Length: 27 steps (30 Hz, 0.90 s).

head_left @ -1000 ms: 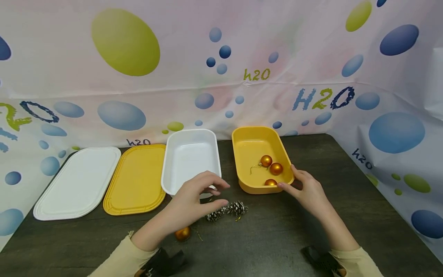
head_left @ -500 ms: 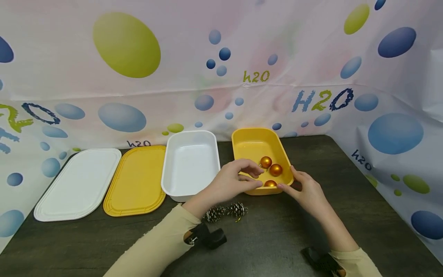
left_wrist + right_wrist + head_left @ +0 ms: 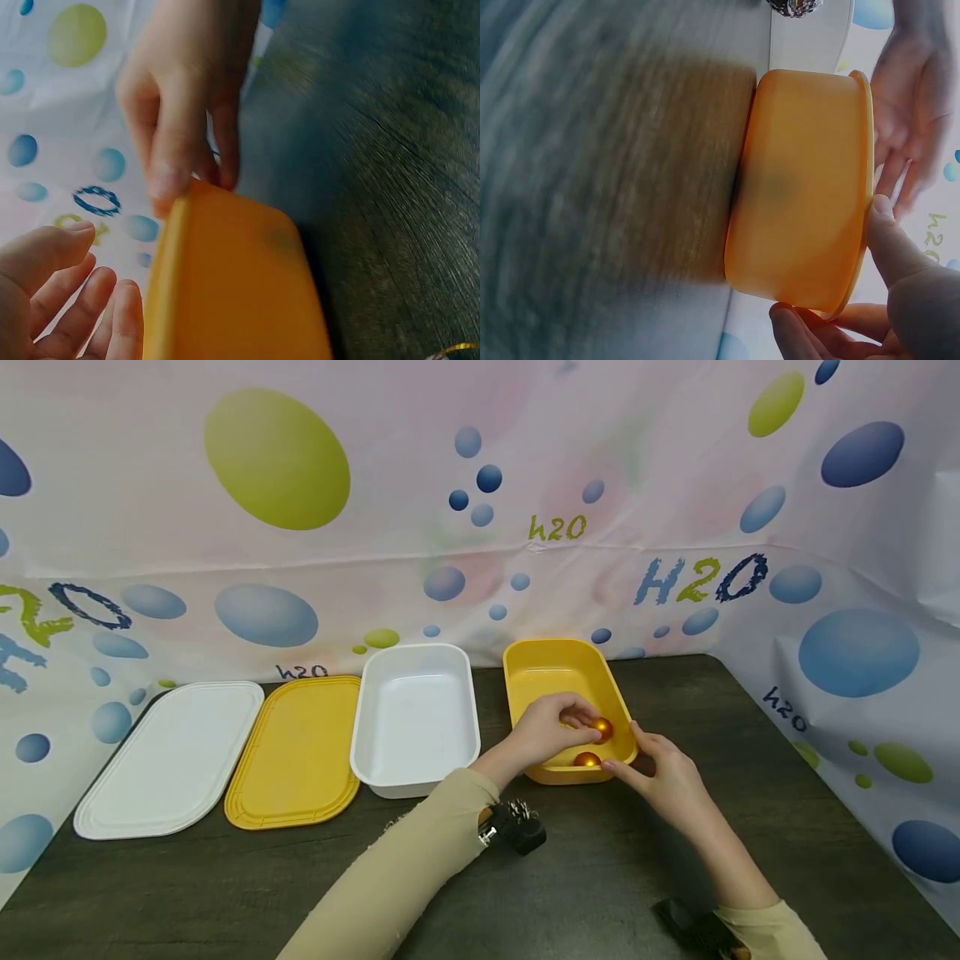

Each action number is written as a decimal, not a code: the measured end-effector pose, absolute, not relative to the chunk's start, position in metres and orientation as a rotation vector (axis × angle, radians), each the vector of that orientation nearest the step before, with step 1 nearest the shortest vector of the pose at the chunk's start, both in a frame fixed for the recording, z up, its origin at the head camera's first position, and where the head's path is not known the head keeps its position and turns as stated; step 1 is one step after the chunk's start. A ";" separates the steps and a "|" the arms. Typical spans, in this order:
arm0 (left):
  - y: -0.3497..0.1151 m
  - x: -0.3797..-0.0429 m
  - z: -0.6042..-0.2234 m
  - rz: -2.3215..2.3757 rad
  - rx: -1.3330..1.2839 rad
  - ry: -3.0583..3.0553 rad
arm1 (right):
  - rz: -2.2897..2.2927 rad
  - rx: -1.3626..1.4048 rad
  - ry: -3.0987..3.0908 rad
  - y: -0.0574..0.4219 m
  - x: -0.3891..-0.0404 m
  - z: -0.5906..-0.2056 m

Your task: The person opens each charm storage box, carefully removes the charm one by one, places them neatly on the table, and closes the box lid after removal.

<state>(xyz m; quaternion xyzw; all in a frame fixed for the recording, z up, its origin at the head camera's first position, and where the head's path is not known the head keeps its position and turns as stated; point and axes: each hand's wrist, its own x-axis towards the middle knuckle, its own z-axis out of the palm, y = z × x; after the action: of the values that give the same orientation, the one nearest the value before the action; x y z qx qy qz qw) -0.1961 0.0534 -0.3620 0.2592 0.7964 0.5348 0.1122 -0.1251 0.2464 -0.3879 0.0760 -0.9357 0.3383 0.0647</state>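
My left hand [image 3: 551, 727] reaches over the yellow container [image 3: 562, 662], its fingers loosely bent and parted. The fingertips overlap one shiny orange bauble [image 3: 602, 729] in the head view; whether they touch it I cannot tell. A second orange bauble [image 3: 587, 760] lies by the container's near wall. In the left wrist view, the left fingers [image 3: 90, 300] show nothing between them. My right hand [image 3: 671, 777] holds the container's near right corner, thumb [image 3: 889, 232] on the rim and fingers [image 3: 799, 334] round the side.
A white container [image 3: 415, 727] stands left of the yellow one. Farther left lie a yellow lid [image 3: 300, 752] and a white lid [image 3: 172, 760]. A frosted pine cone [image 3: 519, 810] shows partly behind the left wrist camera. A printed sheet [image 3: 420, 543] hangs behind the table.
My left hand has moved right and forward from beside the white container into the yellow one, and now hides one bauble. The left arm covers most of the pine cones. The right hand stays put.
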 end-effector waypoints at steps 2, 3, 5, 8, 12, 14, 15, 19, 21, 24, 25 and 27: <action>0.056 -0.200 -0.367 1.545 0.737 2.352 | 1.021 0.231 -2.824 0.246 -0.125 -0.388; 0.057 -0.201 -0.369 1.530 0.724 2.360 | 1.019 0.233 -2.824 0.246 -0.125 -0.389; 0.058 -0.202 -0.372 1.497 0.702 2.369 | 1.019 0.232 -2.825 0.246 -0.125 -0.389; 0.059 -0.204 -0.373 1.441 0.696 2.373 | 1.025 0.229 -2.824 0.246 -0.125 -0.389; 0.060 -0.206 -0.373 1.329 0.734 2.394 | 1.032 0.220 -2.829 0.245 -0.125 -0.388; 0.061 -0.207 -0.374 1.253 0.765 2.415 | 1.033 0.216 -2.831 0.245 -0.125 -0.387; 0.062 -0.208 -0.374 1.209 0.781 2.431 | 1.034 0.215 -2.831 0.245 -0.125 -0.387; 0.065 -0.210 -0.377 1.032 0.865 2.493 | 1.039 0.218 -2.828 0.245 -0.125 -0.387; 0.067 -0.211 -0.379 0.965 0.915 2.517 | 1.039 0.221 -2.826 0.246 -0.125 -0.387; 0.069 -0.211 -0.381 0.919 0.975 2.525 | 1.039 0.222 -2.826 0.246 -0.125 -0.387; 0.069 -0.211 -0.381 0.914 0.986 2.522 | 1.037 0.223 -2.825 0.246 -0.125 -0.388; 0.070 -0.211 -0.382 0.904 1.000 2.519 | 1.036 0.222 -2.824 0.246 -0.126 -0.388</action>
<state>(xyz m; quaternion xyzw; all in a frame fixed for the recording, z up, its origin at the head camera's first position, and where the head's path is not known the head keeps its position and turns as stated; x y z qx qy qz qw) -0.2109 0.0703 -0.3816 0.3464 0.8727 0.3134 0.1420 -0.1255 0.2465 -0.3878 0.0736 -0.9344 0.3429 0.0628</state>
